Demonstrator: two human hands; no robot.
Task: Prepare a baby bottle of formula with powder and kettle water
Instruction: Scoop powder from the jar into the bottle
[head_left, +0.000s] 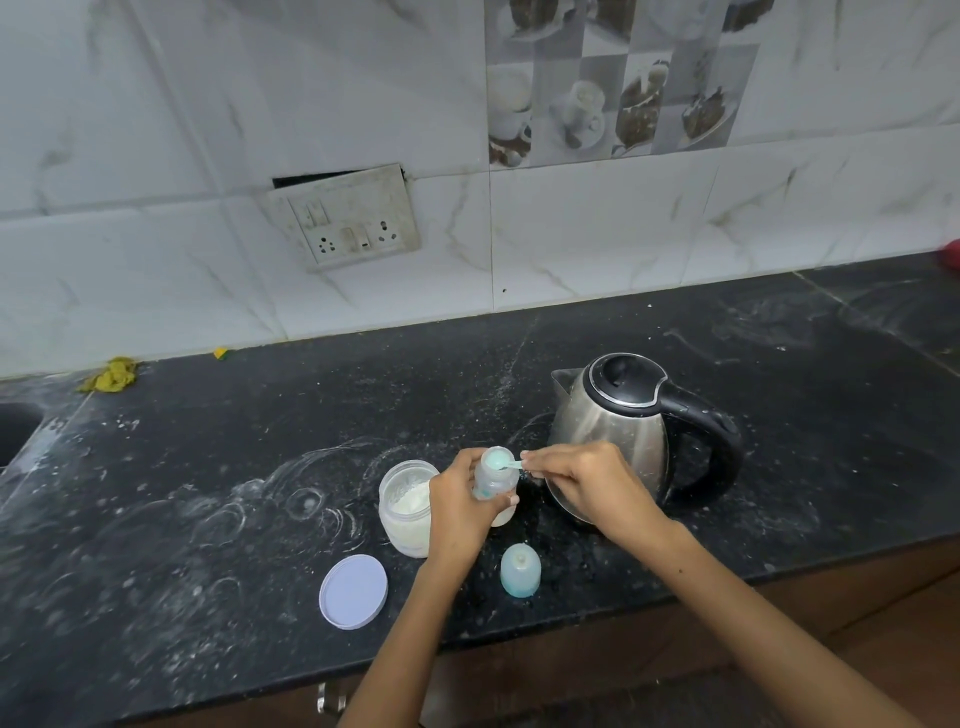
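Nearest the lens, two bare forearms reaching out over the black stone counter (208, 519). Left hand (460, 506) wrapped closed round the baby bottle (493, 480), held upright just off the counter between powder jar and kettle. Right hand (587, 480) pinched shut on the handle of a small pale-blue scoop (506, 464), bowl poised right at the bottle's open mouth. Judged to be mid-dosing: powder going in, count of scoops unknowable. Done so far, by the look of things: jar opened, bottle uncapped. Left to do, most likely: finish the powder, pour from the kettle, refit the top, shake. Open white formula jar (408, 506) just left of the bottle, partly filled with white powder; lavender jar lid (354, 591) lying flat nearer the counter edge. Bottle cap (520, 570) (translucent, bluish at the base) standing apart in front of the bottle. Pale contents at the bottle's bottom, hard to say whether powder alone or liquid too. Steel kettle (618, 431) with black lid closed, just behind the right hand; contents hidden. Scattered white powder dusting the counter.
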